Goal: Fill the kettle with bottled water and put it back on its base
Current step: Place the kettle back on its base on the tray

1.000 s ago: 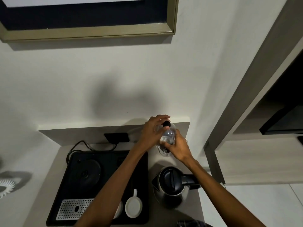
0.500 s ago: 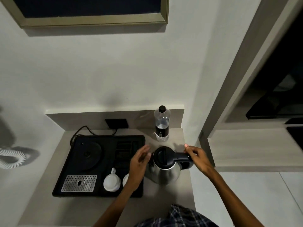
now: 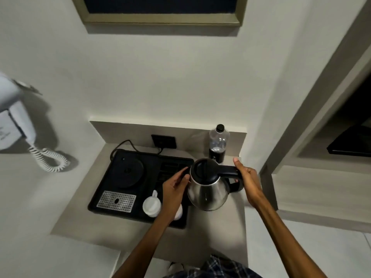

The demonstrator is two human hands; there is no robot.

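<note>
Since half a second ago, both hands have closed in on the steel kettle: the right hand now wraps its fingers around the black handle, thumb raised above it, while the left hand rests curved and loosely open against the kettle's left side near the spout. Lid shut, the kettle stands on the counter just right of the black tray, apart from its round base. Behind it stands the capped water bottle. Two white cups sit in the tray.
</note>
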